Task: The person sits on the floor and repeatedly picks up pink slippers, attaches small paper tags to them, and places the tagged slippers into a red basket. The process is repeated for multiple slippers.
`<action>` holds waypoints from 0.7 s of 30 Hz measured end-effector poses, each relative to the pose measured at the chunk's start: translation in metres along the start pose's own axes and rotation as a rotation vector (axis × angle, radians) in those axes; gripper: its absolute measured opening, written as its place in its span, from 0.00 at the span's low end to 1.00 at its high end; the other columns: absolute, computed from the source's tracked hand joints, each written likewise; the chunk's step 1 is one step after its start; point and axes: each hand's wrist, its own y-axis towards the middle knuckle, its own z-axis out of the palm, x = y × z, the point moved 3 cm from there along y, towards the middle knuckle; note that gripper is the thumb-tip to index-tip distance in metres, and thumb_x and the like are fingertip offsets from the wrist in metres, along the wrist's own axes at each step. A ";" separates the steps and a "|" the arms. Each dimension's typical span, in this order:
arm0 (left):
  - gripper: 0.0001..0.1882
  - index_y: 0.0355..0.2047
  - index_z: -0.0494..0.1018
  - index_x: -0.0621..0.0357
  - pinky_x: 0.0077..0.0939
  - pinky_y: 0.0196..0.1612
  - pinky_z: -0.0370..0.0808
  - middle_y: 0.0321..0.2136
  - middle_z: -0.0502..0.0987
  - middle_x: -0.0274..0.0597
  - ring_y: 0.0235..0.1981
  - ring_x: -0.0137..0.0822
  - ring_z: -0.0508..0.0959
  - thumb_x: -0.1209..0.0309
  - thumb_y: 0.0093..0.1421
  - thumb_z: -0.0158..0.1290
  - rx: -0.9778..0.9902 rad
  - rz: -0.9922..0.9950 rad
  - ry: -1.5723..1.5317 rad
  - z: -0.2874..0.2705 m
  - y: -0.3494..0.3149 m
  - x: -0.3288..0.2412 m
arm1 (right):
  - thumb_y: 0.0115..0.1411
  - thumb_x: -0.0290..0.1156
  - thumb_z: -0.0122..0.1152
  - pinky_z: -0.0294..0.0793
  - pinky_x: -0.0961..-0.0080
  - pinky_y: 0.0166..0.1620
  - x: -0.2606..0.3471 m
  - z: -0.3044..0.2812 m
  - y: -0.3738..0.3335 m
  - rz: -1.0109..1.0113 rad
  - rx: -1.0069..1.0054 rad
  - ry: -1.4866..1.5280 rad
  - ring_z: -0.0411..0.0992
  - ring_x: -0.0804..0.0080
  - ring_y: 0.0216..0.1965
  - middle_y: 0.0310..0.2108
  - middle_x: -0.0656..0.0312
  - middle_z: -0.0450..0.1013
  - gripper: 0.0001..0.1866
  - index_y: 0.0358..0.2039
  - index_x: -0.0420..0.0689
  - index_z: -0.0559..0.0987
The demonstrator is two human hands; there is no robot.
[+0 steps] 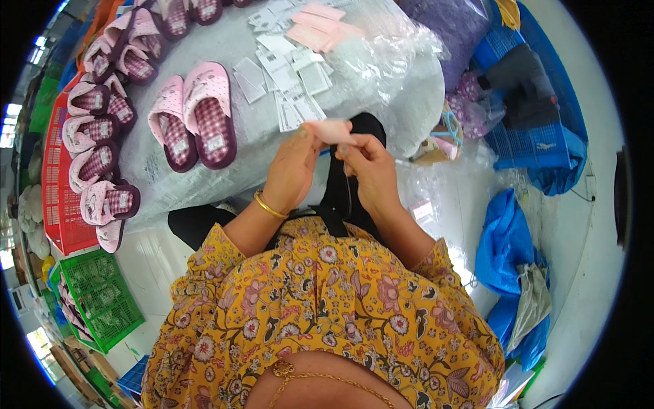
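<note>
Between my two hands, just off the near edge of the table, is a small pale pink tag (332,131). My left hand (291,160) pinches its left end. The fingers of my right hand (368,163) close on its right end. A pair of pink slippers (208,109) with checked insoles and dark soles lies on the table to the left of my hands. Beyond my hands are a scattered pile of white printed cards (279,71) and a small stack of pink tags (320,28).
The table (252,140) has a grey covering. More pink slippers (92,129) line its left side, by a red crate (58,198). A green crate (105,296) stands on the floor. Clear plastic bags (388,58) lie at the far right, near a blue basket (511,143).
</note>
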 end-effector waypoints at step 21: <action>0.05 0.29 0.73 0.60 0.30 0.35 0.71 0.27 0.73 0.42 0.30 0.42 0.74 0.72 0.57 0.56 0.222 0.253 1.244 -0.018 -0.010 -0.045 | 0.52 0.26 0.70 0.73 0.79 0.32 0.035 -0.001 -0.012 -0.615 0.299 -0.858 0.73 0.74 0.28 0.32 0.63 0.76 0.13 0.39 0.44 0.81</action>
